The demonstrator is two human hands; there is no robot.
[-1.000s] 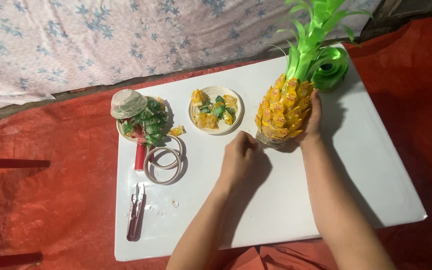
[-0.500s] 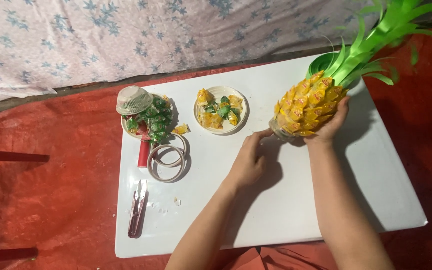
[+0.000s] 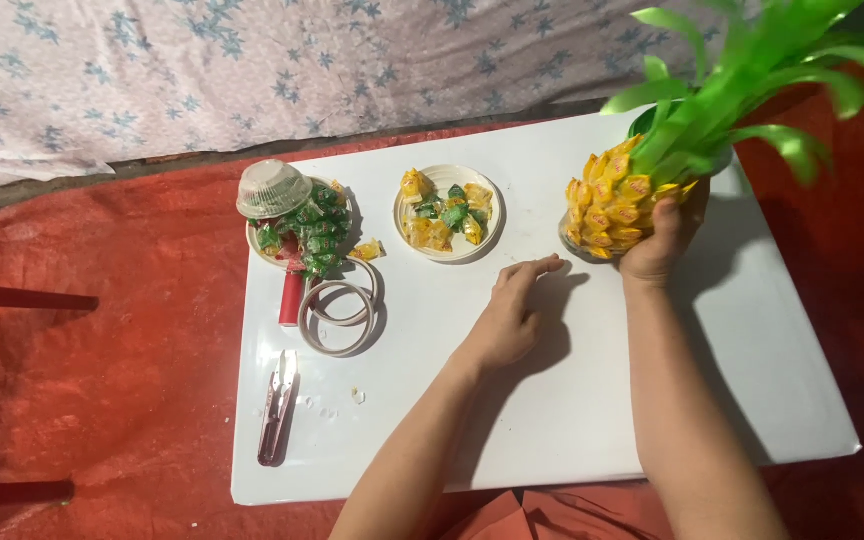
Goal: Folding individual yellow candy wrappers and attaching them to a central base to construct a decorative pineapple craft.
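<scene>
On the left of the white rectangular worktop (image 3: 552, 420) a small pair of thread snips (image 3: 277, 407) is laid, with two rings of tape (image 3: 340, 315) and a red-handled tool (image 3: 291, 298) just above it. A round plate of green-wrapped sweets (image 3: 304, 232) is partly covered by an upturned clear plastic cup (image 3: 272, 188). A second round plate of yellow and green wrapped sweets (image 3: 449, 212) is set further right. The left hand (image 3: 512, 320) is rested on the worktop, fingers spread loosely, nothing held. The right hand (image 3: 660, 238) is closed in a grip around the pineapple-shaped craft of yellow sweets with green ribbon leaves (image 3: 620, 205), tilted at the far right edge. The body appears largely covered; sweets remain unused on both plates.
</scene>
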